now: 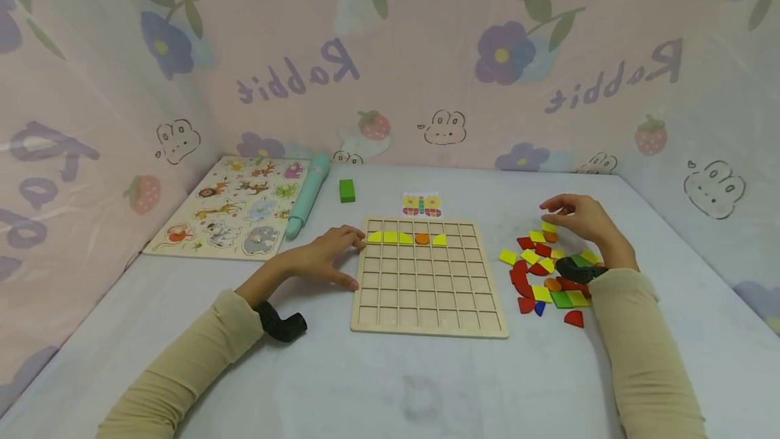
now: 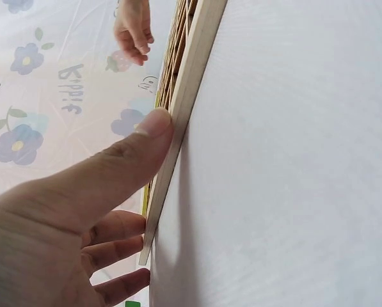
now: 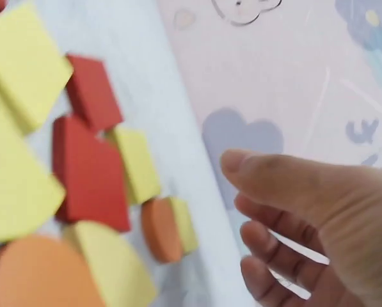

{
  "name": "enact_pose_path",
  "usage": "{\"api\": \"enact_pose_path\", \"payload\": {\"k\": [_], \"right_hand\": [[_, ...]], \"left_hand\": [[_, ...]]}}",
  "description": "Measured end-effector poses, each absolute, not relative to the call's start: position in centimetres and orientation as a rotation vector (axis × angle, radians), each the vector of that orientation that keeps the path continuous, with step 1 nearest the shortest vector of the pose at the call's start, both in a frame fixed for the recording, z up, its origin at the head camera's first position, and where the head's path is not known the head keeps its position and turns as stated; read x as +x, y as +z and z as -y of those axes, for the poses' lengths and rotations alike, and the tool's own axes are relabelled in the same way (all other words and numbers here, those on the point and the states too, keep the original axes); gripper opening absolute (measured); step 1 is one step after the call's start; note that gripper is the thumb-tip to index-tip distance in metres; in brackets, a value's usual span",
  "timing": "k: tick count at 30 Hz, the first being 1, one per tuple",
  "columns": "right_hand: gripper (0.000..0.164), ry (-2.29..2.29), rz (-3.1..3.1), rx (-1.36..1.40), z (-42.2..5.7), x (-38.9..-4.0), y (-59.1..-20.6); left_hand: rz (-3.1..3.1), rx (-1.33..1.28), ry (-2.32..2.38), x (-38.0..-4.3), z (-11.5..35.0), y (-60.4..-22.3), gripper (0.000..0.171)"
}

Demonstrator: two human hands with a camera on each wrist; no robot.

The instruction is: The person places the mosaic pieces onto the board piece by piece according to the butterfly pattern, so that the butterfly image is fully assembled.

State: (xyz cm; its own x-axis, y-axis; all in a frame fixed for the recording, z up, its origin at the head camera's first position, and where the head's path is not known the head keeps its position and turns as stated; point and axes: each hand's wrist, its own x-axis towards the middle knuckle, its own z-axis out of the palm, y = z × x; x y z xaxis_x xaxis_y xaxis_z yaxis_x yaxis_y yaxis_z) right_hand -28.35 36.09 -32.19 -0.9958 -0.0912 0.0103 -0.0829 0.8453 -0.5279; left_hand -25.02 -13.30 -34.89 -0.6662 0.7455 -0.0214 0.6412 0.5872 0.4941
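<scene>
Your left hand [image 1: 323, 259] rests against the left edge of the wooden grid board [image 1: 429, 283], thumb and fingers spread apart, with the board lying flat at the middle of the table and yellow pieces [image 1: 391, 238] and an orange disc [image 1: 422, 239] set in one row near its far edge. Your right hand [image 1: 581, 219] hangs over the far side of the loose colored blocks [image 1: 540, 294], right of the board, its fingers loosely curved, thumb held apart from them, nothing pinched; the butterfly pattern card [image 1: 422, 204] lies just beyond the board.
</scene>
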Motion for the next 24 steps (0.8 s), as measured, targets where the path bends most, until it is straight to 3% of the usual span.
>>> {"api": "enact_pose_path", "payload": {"k": [10,17,24], "right_hand": [[0.059,-0.779,-2.847,0.048,-36.7,-28.5,-33.4],[0.051,-0.752,-2.874,0.044,-36.4,-28.7,-33.5],[0.053,-0.715,-2.904,0.042,-35.9,-28.6,-33.4]], "left_hand": [[-2.585,1.164,0.678,-25.0,13.3,-35.0,0.068],[-2.597,1.167,0.662,-25.1,13.3,-35.0,0.068],[-2.595,1.201,0.677,-25.1,13.4,-34.9,0.067]]}}
